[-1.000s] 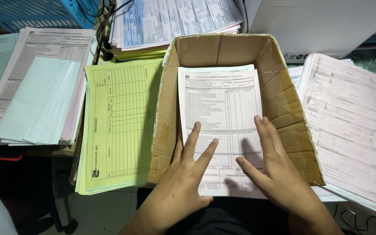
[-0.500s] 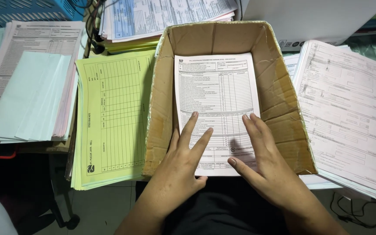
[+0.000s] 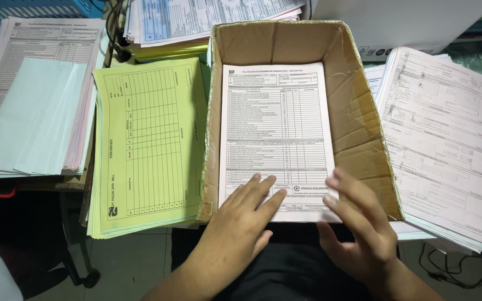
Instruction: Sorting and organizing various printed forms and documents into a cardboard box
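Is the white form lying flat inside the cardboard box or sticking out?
Flat in the cardboard box. The white form lies on its floor, near edge at the open front, under the left hand.

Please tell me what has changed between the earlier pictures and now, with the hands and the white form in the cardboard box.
Both hands have slid back toward the person along the white form. The left hand now rests flat on its near edge; the right hand is blurred at the near right corner, so contact is unclear. More of the form is uncovered. The form stays in the cardboard box, and the yellow stack and white stack beside it are unchanged.
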